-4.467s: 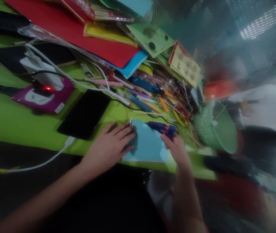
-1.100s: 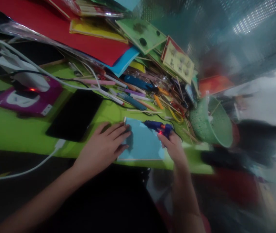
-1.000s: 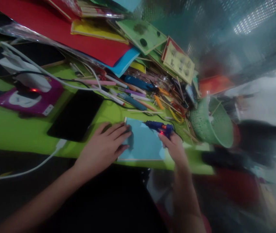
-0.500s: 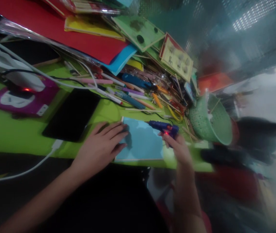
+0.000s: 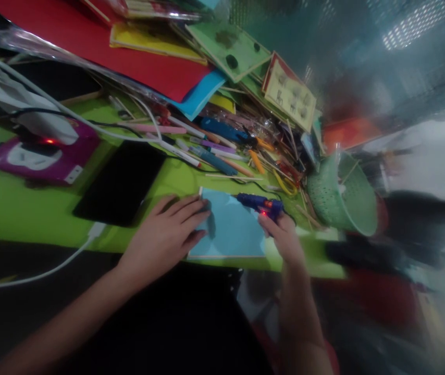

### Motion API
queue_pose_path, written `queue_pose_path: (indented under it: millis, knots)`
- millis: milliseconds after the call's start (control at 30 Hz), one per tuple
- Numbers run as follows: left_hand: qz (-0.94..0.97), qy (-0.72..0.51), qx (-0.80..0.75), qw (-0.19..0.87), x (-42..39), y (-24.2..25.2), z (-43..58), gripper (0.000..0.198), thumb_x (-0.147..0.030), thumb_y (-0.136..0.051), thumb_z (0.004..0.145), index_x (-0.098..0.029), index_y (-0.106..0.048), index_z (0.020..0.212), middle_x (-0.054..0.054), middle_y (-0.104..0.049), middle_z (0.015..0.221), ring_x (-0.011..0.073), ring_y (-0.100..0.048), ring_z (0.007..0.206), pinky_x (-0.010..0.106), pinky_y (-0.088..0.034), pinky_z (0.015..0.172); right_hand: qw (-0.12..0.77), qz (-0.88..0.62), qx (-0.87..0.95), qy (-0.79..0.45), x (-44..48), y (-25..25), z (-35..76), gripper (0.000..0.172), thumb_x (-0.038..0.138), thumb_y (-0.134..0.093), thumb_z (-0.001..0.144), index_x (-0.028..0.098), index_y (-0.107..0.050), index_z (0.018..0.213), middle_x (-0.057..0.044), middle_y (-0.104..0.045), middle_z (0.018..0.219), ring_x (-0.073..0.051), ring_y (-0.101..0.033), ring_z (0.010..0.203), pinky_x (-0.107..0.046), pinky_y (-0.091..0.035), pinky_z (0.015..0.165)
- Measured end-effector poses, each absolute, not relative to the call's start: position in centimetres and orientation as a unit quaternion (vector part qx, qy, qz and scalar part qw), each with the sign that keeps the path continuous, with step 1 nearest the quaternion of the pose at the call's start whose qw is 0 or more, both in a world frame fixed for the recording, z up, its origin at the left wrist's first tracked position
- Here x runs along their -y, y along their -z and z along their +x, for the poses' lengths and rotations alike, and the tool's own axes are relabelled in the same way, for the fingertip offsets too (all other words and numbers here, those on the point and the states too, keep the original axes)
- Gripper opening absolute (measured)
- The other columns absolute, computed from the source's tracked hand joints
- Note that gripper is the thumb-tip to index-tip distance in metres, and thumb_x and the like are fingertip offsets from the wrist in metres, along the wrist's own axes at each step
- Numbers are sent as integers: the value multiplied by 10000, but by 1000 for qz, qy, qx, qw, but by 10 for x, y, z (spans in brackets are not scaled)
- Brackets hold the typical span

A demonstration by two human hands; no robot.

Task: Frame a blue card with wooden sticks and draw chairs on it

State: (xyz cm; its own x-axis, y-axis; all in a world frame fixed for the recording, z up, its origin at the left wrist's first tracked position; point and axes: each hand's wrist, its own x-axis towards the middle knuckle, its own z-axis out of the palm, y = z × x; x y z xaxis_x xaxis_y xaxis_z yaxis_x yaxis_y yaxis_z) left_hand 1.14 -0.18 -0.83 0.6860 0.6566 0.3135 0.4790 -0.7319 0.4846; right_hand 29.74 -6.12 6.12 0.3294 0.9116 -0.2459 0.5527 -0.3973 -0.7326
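Centrally, we have a flat, light-blue rectangular panel (image 5: 232, 232), lying near the front edge of a lime-green table (image 5: 19, 219). Our left hand (image 5: 168, 229) rests palm down across its left side, fingers loose and spread. Our right hand (image 5: 285, 237) grips a dark-blue plastic glue gun (image 5: 256, 202) with a glowing red light; its nozzle points left over the panel's upper part, contact unclear. Outward, we note a black, flat-screened device (image 5: 121, 182) at left, a pale-green perforated basket (image 5: 324, 190) at right, and a large red sheet (image 5: 128, 65) behind.
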Motion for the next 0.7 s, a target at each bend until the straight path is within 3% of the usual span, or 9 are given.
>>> queue_pose_path:
  millis: [300,467,567,700]
  knots:
    - [905,-230,-316,170,0,12,12,364,-352,-476,1107,-209,-684,1369,94,-643,1547,341,-580,1454,622,-429,1199,269,-768,469,-344,61,-64,297,385,605,-702,822,232,-642,749,35,-492,549,-149,-470,528,-297,-421,525]
    - [882,-280,-320,202,-1,9,7,363,-387,-481,1094,-276,-648,1397,83,-653,1537,356,-589,1443,626,-445,1191,382,-732,423,-374,63,-63,292,456,661,-715,803,219,-739,914,-47,-713,791,-175,-586,675,-305,-511,630]
    - [862,-308,-309,259,-2,0,13,433,-432,-495,1078,-341,-555,1496,62,-671,1513,347,-612,1412,592,-469,1188,460,-703,410,-356,63,-64,288,523,728,-691,817,227,-758,949,-71,-746,935,-180,-636,775,-309,-544,717]
    - [829,-270,-279,403,-4,-22,45,542,-588,-490,1047,-406,-496,1557,12,-641,1554,321,-645,1380,462,-582,1073,475,-718,398,-316,60,-73,281,678,858,-540,865,262,-763,1098,-53,-716,912,-225,-678,899,-344,-578,766]
